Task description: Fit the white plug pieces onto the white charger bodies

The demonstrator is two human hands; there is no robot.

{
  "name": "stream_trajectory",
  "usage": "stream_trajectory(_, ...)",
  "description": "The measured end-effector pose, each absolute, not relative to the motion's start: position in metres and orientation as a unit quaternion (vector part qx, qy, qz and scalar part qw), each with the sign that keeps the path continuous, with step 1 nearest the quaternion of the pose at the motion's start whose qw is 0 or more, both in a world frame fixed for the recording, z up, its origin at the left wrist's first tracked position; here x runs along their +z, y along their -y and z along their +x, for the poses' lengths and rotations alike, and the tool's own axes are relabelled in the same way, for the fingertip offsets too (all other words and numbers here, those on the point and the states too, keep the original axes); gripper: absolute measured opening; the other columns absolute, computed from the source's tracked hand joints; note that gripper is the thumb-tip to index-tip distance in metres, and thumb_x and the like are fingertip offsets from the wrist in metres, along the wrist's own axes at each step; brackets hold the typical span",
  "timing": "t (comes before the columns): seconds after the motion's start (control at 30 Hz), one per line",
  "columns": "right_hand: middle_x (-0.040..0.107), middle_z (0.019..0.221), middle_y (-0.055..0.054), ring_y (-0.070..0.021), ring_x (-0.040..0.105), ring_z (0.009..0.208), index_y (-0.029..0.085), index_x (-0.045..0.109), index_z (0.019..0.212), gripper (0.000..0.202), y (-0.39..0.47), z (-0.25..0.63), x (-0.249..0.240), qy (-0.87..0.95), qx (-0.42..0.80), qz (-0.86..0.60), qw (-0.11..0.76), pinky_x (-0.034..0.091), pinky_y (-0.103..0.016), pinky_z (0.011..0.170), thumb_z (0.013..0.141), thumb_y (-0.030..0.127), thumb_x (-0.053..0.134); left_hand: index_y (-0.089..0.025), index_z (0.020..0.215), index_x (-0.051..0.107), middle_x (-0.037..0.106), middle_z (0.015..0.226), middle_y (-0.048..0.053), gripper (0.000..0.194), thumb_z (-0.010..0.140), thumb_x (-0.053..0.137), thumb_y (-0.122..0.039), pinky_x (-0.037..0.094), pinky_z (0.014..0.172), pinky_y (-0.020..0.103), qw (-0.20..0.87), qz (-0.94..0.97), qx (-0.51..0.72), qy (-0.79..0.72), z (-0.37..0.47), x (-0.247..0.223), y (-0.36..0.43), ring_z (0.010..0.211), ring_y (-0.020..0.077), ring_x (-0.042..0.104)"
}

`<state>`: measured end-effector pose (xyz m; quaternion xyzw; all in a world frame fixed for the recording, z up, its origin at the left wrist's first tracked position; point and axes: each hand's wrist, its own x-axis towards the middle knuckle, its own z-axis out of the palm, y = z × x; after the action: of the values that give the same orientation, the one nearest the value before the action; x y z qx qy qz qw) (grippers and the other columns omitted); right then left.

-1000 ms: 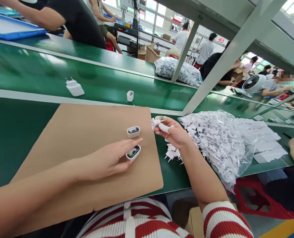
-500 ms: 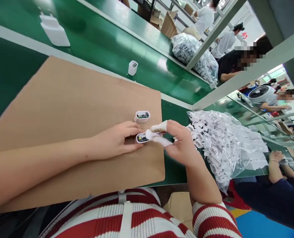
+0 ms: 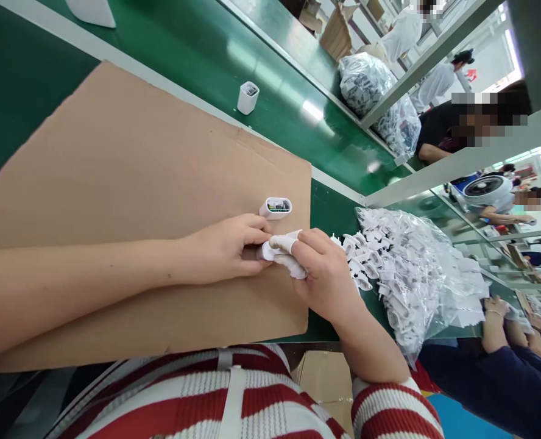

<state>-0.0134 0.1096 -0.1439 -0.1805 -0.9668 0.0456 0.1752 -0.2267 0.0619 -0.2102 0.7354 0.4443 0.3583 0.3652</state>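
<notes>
My left hand (image 3: 227, 247) lies on the brown cardboard sheet (image 3: 161, 164), thumb and fingers closed round a small white plastic housing (image 3: 264, 251). My right hand (image 3: 318, 262), its thumb and forefinger tips wrapped in white covers, is pressed together over the right end of that housing. Those covered fingers hide its opening, and any small part between them cannot be made out. Just behind my hands a second white housing (image 3: 276, 208) stands upright on the cardboard, open at the top, with a green circuit board inside.
Another white housing (image 3: 248, 97) stands on the green belt (image 3: 197, 55), and a white charger (image 3: 94, 11) lies far left. Right of the cardboard, white parts (image 3: 362, 256) spill from a clear plastic bag (image 3: 417, 268). Metal posts and several people are beyond, at the right.
My right hand has moved onto the held housing and now covers its opening, which showed before. The whole view has shifted a little.
</notes>
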Motion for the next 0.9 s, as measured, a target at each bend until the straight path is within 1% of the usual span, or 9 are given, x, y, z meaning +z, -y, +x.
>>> stream_trajectory(0.1, 0.056, 0.078, -0.003, -0.0189, 0.046, 0.072, 0.021, 0.057, 0.085, 0.021, -0.1076, -0.0153, -0.1433, 0.962, 0.038, -0.198, 0.183, 0.036, -0.032, 0.064, 0.091, 0.002, 0.051, -0.019, 0.09, 0.075, 0.069, 0.113, 0.01, 0.028, 0.092, 0.054, -0.038, 0.055, 0.091, 0.037, 0.356, 0.74, 0.354, -0.447, -0.2263, -0.2109, -0.0617, 0.103, 0.026, 0.065)
stream_trajectory(0.27, 0.055, 0.079, -0.003, -0.0187, 0.05, 0.073, 0.022, 0.059, 0.087, 0.018, -0.1096, -0.0137, -0.1447, 0.953, 0.097, -0.209, 0.198, 0.039, -0.031, 0.064, 0.087, 0.004, 0.053, -0.021, 0.096, 0.076, 0.068, 0.114, 0.008, 0.026, 0.09, 0.057, -0.037, 0.054, 0.09, 0.036, 0.358, 0.737, 0.353, -0.451, -0.2264, -0.2138, -0.0619, 0.104, 0.0258, 0.065)
stream_trajectory(0.4, 0.058, 0.082, -0.004, -0.0199, 0.054, 0.076, 0.021, 0.064, 0.095, 0.017, -0.1066, -0.0132, -0.1446, 0.947, 0.11, -0.214, 0.213, 0.044, -0.032, 0.068, 0.091, 0.008, 0.054, -0.021, 0.095, 0.076, 0.068, 0.112, 0.008, 0.025, 0.091, 0.057, -0.036, 0.053, 0.091, 0.036, 0.368, 0.737, 0.348, -0.447, -0.2274, -0.2137, -0.0626, 0.104, 0.0253, 0.064)
stream_trajectory(0.53, 0.062, 0.086, -0.004, -0.019, 0.06, 0.08, 0.022, 0.064, 0.099, 0.011, -0.104, -0.0143, -0.1409, 0.913, 0.188, -0.274, 0.237, 0.048, -0.031, 0.069, 0.095, 0.013, 0.058, -0.023, 0.1, 0.078, 0.068, 0.114, 0.007, 0.023, 0.089, 0.058, -0.031, 0.053, 0.091, 0.035, 0.37, 0.742, 0.348, -0.437, -0.2284, -0.2122, -0.0628, 0.105, 0.0249, 0.064)
stream_trajectory(0.6, 0.06, 0.084, -0.003, -0.0186, 0.058, 0.077, 0.021, 0.063, 0.094, 0.01, -0.1039, -0.0144, -0.1389, 0.916, 0.176, -0.272, 0.235, 0.046, -0.031, 0.068, 0.096, 0.013, 0.058, -0.022, 0.1, 0.078, 0.068, 0.115, 0.007, 0.023, 0.089, 0.059, -0.029, 0.054, 0.091, 0.035, 0.369, 0.745, 0.343, -0.438, -0.2288, -0.2117, -0.0626, 0.106, 0.0252, 0.064)
stream_trajectory(0.7, 0.058, 0.08, -0.004, -0.0186, 0.053, 0.073, 0.021, 0.06, 0.086, 0.014, -0.1044, -0.0146, -0.1381, 0.946, 0.113, -0.231, 0.198, 0.042, -0.032, 0.066, 0.094, 0.01, 0.055, -0.021, 0.099, 0.077, 0.068, 0.114, 0.008, 0.021, 0.089, 0.059, -0.027, 0.054, 0.092, 0.036, 0.363, 0.746, 0.34, -0.443, -0.2288, -0.2121, -0.0622, 0.104, 0.0251, 0.064)
stream_trajectory(0.77, 0.058, 0.079, -0.004, -0.0185, 0.051, 0.072, 0.021, 0.059, 0.084, 0.014, -0.1056, -0.0154, -0.1398, 0.951, 0.11, -0.225, 0.184, 0.041, -0.033, 0.065, 0.092, 0.01, 0.055, -0.021, 0.1, 0.077, 0.068, 0.114, 0.008, 0.02, 0.091, 0.062, -0.03, 0.054, 0.093, 0.037, 0.36, 0.745, 0.343, -0.444, -0.2283, -0.2131, -0.062, 0.104, 0.0252, 0.064)
stream_trajectory(0.83, 0.062, 0.082, -0.004, -0.0187, 0.056, 0.075, 0.021, 0.062, 0.087, 0.01, -0.1078, -0.0166, -0.143, 0.931, 0.173, -0.259, 0.191, 0.044, -0.032, 0.066, 0.091, 0.012, 0.058, -0.022, 0.101, 0.078, 0.069, 0.114, 0.008, 0.02, 0.094, 0.065, -0.036, 0.054, 0.093, 0.037, 0.357, 0.744, 0.356, -0.439, -0.2277, -0.2146, -0.0618, 0.105, 0.0255, 0.064)
stream_trajectory(0.9, 0.068, 0.089, -0.004, -0.0188, 0.063, 0.081, 0.021, 0.065, 0.095, 0.006, -0.1105, -0.0176, -0.1462, 0.881, 0.294, -0.308, 0.205, 0.05, -0.032, 0.07, 0.092, 0.017, 0.061, -0.022, 0.104, 0.078, 0.07, 0.115, 0.008, 0.022, 0.097, 0.065, -0.039, 0.054, 0.093, 0.037, 0.353, 0.745, 0.369, -0.43, -0.2274, -0.2159, -0.0616, 0.106, 0.0255, 0.064)
